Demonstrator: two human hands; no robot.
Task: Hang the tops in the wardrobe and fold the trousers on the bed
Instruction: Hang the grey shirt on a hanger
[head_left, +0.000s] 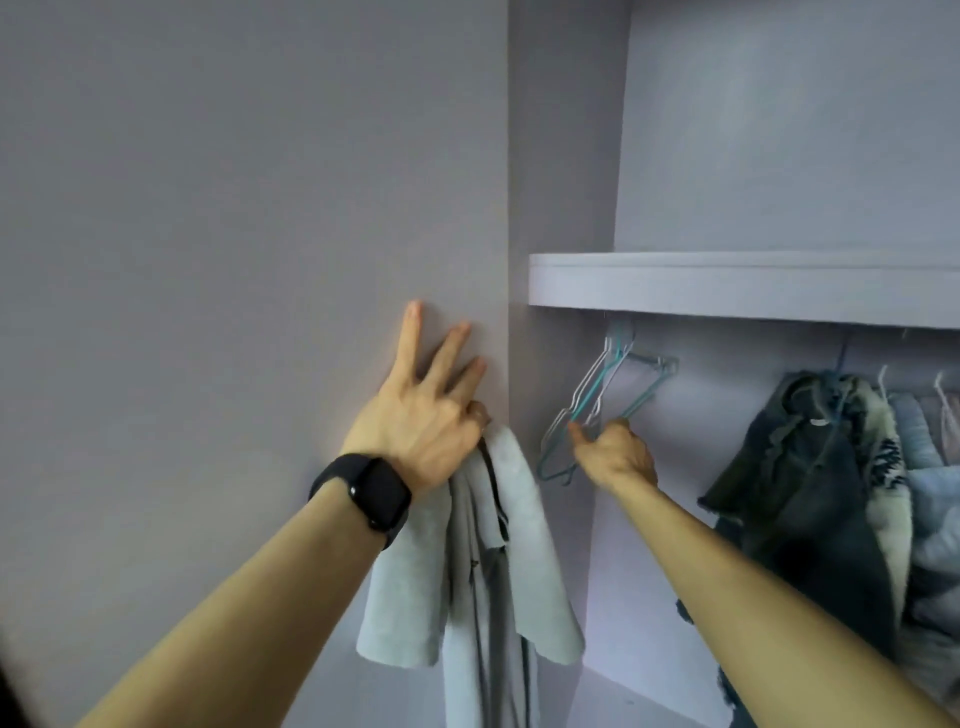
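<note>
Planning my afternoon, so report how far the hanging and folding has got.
Done, it seems: clothes hang at the wardrobe's right. In hand: the left grip holds pale tops against the side panel; the right grip holds empty hangers under the shelf. Left: those tops are on no hanger yet; trousers and bed are out of view.

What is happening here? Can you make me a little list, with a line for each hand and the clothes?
Place: wardrobe, below a shelf
Left hand: holds pale tops; three fingers straight on the panel
Right hand: grips empty hangers hung under the shelf
Already hung: dark clothes, at the right
Left wrist: black watch
</note>
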